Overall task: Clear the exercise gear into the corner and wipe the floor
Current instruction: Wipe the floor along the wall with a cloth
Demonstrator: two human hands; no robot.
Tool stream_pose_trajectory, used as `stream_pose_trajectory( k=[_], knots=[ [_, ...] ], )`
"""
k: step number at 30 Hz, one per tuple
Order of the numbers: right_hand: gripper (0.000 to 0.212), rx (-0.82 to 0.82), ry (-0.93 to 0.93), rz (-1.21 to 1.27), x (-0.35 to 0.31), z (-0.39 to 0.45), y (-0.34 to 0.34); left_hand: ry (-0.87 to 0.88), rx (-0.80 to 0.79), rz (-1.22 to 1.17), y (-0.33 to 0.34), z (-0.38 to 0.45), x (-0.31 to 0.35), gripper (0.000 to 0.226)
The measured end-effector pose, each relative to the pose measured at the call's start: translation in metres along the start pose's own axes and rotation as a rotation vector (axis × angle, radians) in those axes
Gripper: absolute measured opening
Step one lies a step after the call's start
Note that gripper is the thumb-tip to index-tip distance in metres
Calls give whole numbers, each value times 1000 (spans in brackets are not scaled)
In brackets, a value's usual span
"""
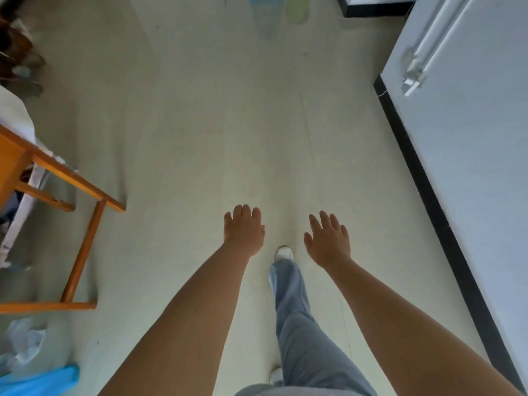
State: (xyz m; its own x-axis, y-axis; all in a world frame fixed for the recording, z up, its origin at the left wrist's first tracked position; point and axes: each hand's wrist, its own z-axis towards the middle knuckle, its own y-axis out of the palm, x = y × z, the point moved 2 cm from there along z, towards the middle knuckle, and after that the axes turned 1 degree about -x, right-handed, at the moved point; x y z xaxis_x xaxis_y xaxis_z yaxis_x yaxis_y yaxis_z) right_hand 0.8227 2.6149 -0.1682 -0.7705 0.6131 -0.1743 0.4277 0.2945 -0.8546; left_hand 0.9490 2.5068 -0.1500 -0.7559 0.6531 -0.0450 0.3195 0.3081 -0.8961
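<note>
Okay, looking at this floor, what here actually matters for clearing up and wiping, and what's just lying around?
For the job:
floor, to be wiped
left hand and right hand, both empty
No exercise gear or cloth is clearly visible.

Just there:
wooden frame, left
clear bottle, far end, blurred
green slipper beside it
blue plastic, bottom left
white door, right

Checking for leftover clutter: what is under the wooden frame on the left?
Under the wooden frame only bare floor shows, beside pale fabric; anything further left lies outside the picture.

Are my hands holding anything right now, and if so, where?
Nothing is held. The left hand and right hand are both empty, fingers relaxed, above the floor.
</note>
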Motion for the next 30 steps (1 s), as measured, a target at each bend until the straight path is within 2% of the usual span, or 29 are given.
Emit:
stream_pose_trajectory(
  k=[12, 17, 23, 30],
  knots=[
    [53, -14, -55, -23, -94, 343, -190, -71, -23, -64, -165, 327, -105, 43],
    [53, 6, -108, -38, -152, 502, -261, -100, 11, -37, -227, 481, -179, 40],
    [51, 65, -29, 62, -223, 695, -378, -120, 23, -9, -330, 673, -273, 42],
    [51, 22, 9, 71, -254, 876, -468, -16, -48, 29, -413, 866, -302, 42]
  ],
)
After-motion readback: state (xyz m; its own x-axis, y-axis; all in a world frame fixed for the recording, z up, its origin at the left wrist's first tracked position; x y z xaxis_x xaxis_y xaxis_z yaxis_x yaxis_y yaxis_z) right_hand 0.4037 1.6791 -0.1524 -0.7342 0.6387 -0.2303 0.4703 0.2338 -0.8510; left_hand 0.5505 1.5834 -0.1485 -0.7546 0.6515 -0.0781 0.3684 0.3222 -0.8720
